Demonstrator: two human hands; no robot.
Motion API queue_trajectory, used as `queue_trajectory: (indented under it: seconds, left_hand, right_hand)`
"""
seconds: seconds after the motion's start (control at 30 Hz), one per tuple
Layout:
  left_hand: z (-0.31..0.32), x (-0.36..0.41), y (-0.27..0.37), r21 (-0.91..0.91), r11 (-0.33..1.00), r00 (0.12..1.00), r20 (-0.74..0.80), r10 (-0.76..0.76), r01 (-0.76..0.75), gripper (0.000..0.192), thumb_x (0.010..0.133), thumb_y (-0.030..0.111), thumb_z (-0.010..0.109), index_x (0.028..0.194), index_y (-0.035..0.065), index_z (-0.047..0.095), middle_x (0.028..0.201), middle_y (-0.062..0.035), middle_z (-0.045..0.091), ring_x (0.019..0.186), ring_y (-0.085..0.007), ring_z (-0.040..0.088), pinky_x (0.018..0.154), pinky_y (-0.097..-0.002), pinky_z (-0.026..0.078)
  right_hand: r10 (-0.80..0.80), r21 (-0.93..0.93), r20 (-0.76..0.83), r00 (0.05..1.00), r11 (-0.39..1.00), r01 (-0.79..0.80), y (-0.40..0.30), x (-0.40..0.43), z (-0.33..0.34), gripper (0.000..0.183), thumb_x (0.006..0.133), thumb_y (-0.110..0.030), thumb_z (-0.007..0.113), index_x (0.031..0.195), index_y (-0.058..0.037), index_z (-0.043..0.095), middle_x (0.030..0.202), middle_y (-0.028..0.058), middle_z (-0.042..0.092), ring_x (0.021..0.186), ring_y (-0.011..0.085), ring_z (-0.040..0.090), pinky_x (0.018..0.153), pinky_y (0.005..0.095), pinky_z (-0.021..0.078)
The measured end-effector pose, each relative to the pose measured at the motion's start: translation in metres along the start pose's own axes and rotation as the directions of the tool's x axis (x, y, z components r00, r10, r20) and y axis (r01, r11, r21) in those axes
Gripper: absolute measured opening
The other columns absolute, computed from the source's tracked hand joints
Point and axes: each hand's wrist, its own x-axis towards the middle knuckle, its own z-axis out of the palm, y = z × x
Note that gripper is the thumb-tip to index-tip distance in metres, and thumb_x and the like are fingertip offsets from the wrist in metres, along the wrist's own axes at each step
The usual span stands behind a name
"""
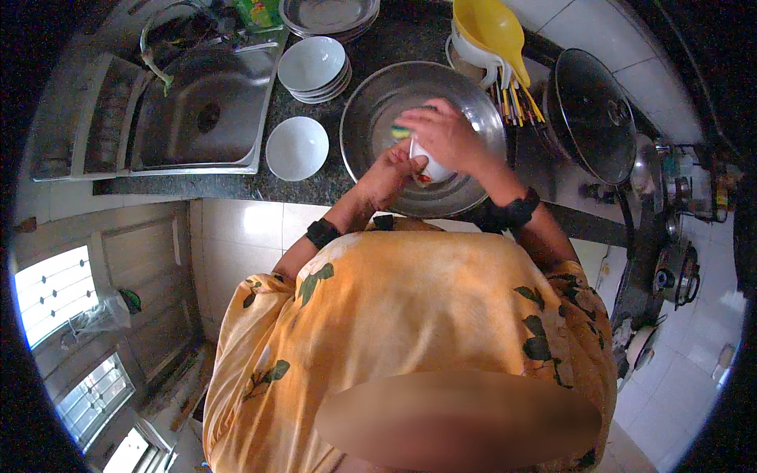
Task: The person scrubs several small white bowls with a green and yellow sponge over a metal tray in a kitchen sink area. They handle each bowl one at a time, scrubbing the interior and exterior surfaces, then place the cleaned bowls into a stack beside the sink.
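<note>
Over a wide metal basin [378, 88] on the counter, my left hand [390, 177] grips a small white bowl [436, 170] by its near side, with the thumb near a reddish mark on it. My right hand [443, 133] lies over the bowl's far side, fingers spread toward the left. A green and yellow sponge [401, 132] shows under those fingertips; how firmly they hold it is partly hidden. Left of the basin a single white bowl [297, 148] stands near the counter edge, and behind it is a stack of white bowls [311, 64].
A steel sink [201, 142] with a curved faucet [155, 65] lies at left. Metal plates [329, 15] are stacked at the back. Yellow and white plastic strainers [488, 29], chopsticks [516, 105] and a large glass-lidded pan [594, 115] stand to the right.
</note>
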Motion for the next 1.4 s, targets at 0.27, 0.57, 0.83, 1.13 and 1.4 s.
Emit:
queue_trajectory:
  seconds: [0.27, 0.57, 0.83, 1.13, 1.4]
  left_hand:
    - [0.011, -0.002, 0.018, -0.307, 0.944, 0.99, -0.101, 0.098, -0.125, 0.044, 0.084, 0.018, 0.055, 0.123, 0.007, 0.039, 0.105, -0.0029, 0.057, 0.091, -0.0124, 0.056, 0.078, -0.0264, 0.044]
    - [-0.001, 0.009, 0.001, -0.737, 0.651, 0.978, -0.204, 0.042, -0.182, 0.032, 0.087, 0.016, 0.05, 0.118, 0.0071, 0.043, 0.117, -0.0074, 0.05, 0.107, -0.0196, 0.049, 0.092, -0.0338, 0.041]
    - [-0.021, 0.013, -0.029, -0.89, 0.427, 0.981, 0.19, 0.036, 0.157, 0.031, 0.091, 0.029, 0.04, 0.109, 0.0059, 0.048, 0.098, -0.0078, 0.058, 0.091, -0.0201, 0.056, 0.082, -0.0322, 0.046]
    - [-0.002, 0.008, -0.017, -0.737, 0.673, 0.992, -0.037, -0.119, 0.053, 0.036, 0.092, 0.033, 0.034, 0.117, 0.0069, 0.043, 0.11, -0.0069, 0.053, 0.095, -0.0213, 0.053, 0.079, -0.0319, 0.045]
    - [-0.015, -0.006, -0.007, -0.569, 0.809, 0.96, -0.279, -0.02, -0.148, 0.038, 0.09, 0.023, 0.043, 0.123, 0.0047, 0.037, 0.121, -0.0096, 0.048, 0.111, -0.0251, 0.045, 0.099, -0.0423, 0.031]
  right_hand:
    - [0.741, 0.874, -0.001, 0.672, 0.328, -0.36, 0.023, -0.046, 0.025, 0.037, 0.089, -0.027, 0.045, 0.12, -0.0066, 0.05, 0.104, 0.012, 0.059, 0.1, 0.0148, 0.052, 0.085, 0.0269, 0.0397]
    - [0.468, 0.279, -0.468, 0.749, 0.883, -0.377, -0.03, -0.061, 0.025, 0.042, 0.08, -0.012, 0.053, 0.121, -0.0027, 0.047, 0.125, 0.0123, 0.046, 0.11, 0.0314, 0.043, 0.094, 0.0388, 0.0317]
    - [0.123, -0.058, -0.254, 0.959, 0.988, -0.142, -0.04, -0.031, 0.014, 0.04, 0.069, -0.016, 0.058, 0.109, -0.009, 0.057, 0.119, 0.0025, 0.051, 0.105, 0.0242, 0.044, 0.09, 0.0397, 0.0341]
    - [0.313, -0.081, 0.046, 0.949, 0.948, -0.309, -0.01, 0.017, 0.009, 0.031, 0.073, -0.018, 0.052, 0.101, -0.009, 0.062, 0.104, 0.0089, 0.059, 0.098, 0.0278, 0.052, 0.083, 0.0407, 0.04]
    - [0.679, 0.115, 0.024, 0.734, 0.727, -0.676, 0.061, -0.033, 0.074, 0.032, 0.078, -0.016, 0.053, 0.108, -0.0058, 0.057, 0.113, 0.0179, 0.053, 0.104, 0.0304, 0.05, 0.089, 0.0388, 0.039]
